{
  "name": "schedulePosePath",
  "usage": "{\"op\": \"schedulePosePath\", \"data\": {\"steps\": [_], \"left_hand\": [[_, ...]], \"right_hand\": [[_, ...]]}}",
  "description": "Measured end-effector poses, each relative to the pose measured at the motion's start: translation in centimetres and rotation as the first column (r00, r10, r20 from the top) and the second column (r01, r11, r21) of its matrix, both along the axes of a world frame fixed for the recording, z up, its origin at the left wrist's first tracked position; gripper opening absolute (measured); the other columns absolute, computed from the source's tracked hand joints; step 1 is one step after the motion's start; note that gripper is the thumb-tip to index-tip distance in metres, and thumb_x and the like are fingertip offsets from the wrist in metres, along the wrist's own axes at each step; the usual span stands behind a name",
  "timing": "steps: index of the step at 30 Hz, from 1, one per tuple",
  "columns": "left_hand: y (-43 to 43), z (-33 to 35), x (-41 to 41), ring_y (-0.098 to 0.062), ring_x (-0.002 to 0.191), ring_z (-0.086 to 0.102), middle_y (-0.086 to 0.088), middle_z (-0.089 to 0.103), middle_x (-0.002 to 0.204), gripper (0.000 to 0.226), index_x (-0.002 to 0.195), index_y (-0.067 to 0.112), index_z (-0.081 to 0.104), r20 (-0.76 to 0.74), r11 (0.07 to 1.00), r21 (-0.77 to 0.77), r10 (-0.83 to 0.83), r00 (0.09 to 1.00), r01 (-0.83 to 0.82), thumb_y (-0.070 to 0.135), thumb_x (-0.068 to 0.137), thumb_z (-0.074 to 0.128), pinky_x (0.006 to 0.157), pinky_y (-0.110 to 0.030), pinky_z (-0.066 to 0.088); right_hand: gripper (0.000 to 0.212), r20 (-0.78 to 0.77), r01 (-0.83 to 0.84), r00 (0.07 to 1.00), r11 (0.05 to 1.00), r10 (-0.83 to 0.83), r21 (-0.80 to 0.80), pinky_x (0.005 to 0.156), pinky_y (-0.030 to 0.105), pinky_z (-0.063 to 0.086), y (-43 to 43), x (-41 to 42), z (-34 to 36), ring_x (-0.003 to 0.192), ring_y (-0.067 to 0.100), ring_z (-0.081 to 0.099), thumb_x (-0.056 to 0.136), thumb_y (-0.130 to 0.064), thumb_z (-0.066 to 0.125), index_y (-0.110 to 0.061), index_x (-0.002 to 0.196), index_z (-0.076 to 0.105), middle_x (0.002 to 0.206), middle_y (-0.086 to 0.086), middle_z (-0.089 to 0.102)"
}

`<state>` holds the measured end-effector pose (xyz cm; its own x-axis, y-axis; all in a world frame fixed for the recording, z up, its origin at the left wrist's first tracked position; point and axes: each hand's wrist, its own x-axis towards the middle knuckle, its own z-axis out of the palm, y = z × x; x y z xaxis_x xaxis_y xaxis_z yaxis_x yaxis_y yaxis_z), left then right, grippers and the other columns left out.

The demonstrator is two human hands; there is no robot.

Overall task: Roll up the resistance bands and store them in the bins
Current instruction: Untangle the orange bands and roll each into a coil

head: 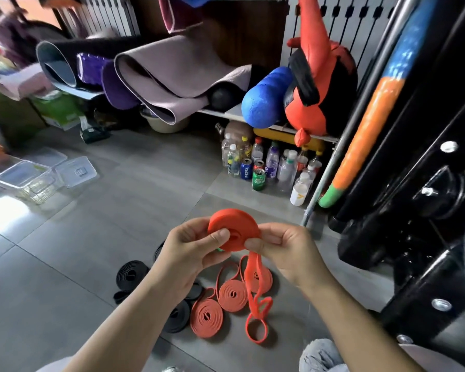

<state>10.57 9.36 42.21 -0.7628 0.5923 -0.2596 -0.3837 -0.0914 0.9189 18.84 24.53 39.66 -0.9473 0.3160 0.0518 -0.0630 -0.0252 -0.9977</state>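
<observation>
Both hands hold a partly rolled orange resistance band (pixel 232 226) above the floor. My left hand (pixel 193 248) pinches the coil's left side, thumb on its face. My right hand (pixel 282 248) pinches the coil's lower right edge where the band leaves it. The band's loose tail (pixel 255 299) hangs down to the floor in loops. Below lie rolled orange bands (pixel 206 316) (pixel 232 295) and rolled black bands (pixel 130 276) (pixel 176 316). Clear plastic bins (pixel 24 181) stand on the floor at the far left.
Clear lids (pixel 77 171) lie beside the bins. Bottles and cans (pixel 269 167) stand under a low shelf holding yoga mats (pixel 167 79), a blue roller (pixel 266 98) and a red bag (pixel 320 92). A black gym machine frame (pixel 414 197) fills the right side. Grey tiled floor lies between.
</observation>
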Motion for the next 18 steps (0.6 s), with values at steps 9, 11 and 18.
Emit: {"op": "schedulePosePath", "data": {"steps": [9, 11, 18], "left_hand": [[-1.6, 0.8, 0.5, -0.004, 0.082, 0.064, 0.003, 0.064, 0.098, 0.029, 0.103, 0.02, 0.06, -0.577, 0.827, -0.553, -0.286, 0.765, -0.108, 0.012, 0.079, 0.073, 0.071, -0.02, 0.05], [-1.8, 1.0, 1.0, -0.009, 0.097, 0.06, 0.012, 0.061, 0.107, 0.035, 0.114, 0.028, 0.06, -0.697, 0.704, -0.679, -0.532, 0.481, -0.206, 0.025, 0.081, 0.07, 0.083, -0.026, 0.046], [-2.1, 2.2, 2.5, -0.016, 0.1, 0.058, 0.009, 0.067, 0.107, 0.025, 0.11, 0.032, 0.065, -0.715, 0.663, -0.695, -0.592, 0.373, -0.278, 0.024, 0.088, 0.058, 0.082, -0.026, 0.042]], "right_hand": [[0.015, 0.096, -0.01, 0.995, 0.905, -0.035, 0.426, 0.078, 0.034, 0.055, -0.6, 1.1, 0.6, 0.076, 0.01, 0.069, 0.079, -0.012, 0.073, -0.028, 0.08, 0.072, 0.081, -0.005, 0.075], [0.009, 0.174, -0.098, 0.984, 0.726, -0.03, 0.68, 0.076, 0.037, 0.052, -1.1, 1.5, 0.3, 0.077, 0.014, 0.067, 0.08, -0.027, 0.07, -0.025, 0.089, 0.072, 0.079, -0.004, 0.072], [0.016, 0.171, -0.05, 0.984, 0.849, -0.048, 0.527, 0.081, 0.033, 0.053, -2.3, 2.8, 1.6, 0.081, 0.005, 0.068, 0.075, -0.019, 0.076, -0.027, 0.089, 0.075, 0.083, -0.009, 0.074]]}}
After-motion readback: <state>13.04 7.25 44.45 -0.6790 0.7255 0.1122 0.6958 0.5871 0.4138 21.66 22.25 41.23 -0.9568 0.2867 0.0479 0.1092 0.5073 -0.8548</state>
